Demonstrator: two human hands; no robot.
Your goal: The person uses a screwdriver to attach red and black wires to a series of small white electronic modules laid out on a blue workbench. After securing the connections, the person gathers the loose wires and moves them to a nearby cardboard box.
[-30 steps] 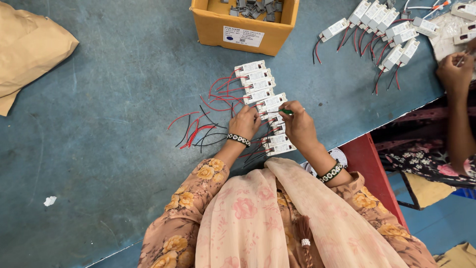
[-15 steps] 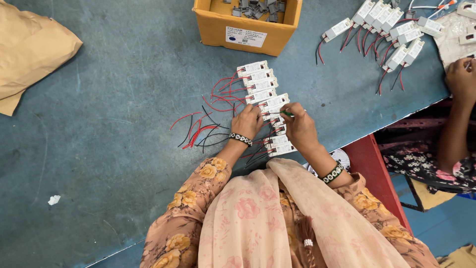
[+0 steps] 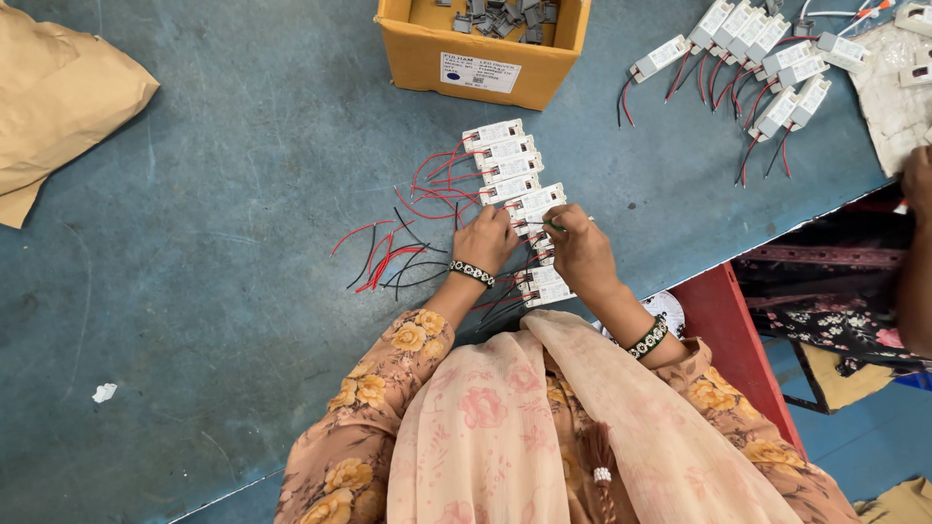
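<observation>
Two hands met over a row of small white driver modules (image 3: 510, 175) laid out on the blue tabletop (image 3: 214, 262). The left hand (image 3: 482, 241) lay curled with its fingers closed on the near end of one white module (image 3: 532, 206) in the row, steadying it. The right hand (image 3: 580, 250) pinched a thin green-handled tool (image 3: 550, 225), its tip set against that same module. Red and black wires (image 3: 398, 247) trailed from the row across the tabletop to the left of the left hand. One more white module (image 3: 546, 286) lay just below the hands, near the table's edge, partly hidden by the right wrist.

Beyond the row stood an open yellow cardboard box (image 3: 485, 58) holding small grey parts. To the right of it lay a second cluster of white modules with wires (image 3: 767, 68). A crumpled brown paper bag (image 3: 58, 97) sat at the far left corner, and a scrap of white paper (image 3: 104, 392) lay well apart from everything on the near left. Another person's arm (image 3: 917, 252) showed at the right edge, beside a red stool (image 3: 723, 330).
</observation>
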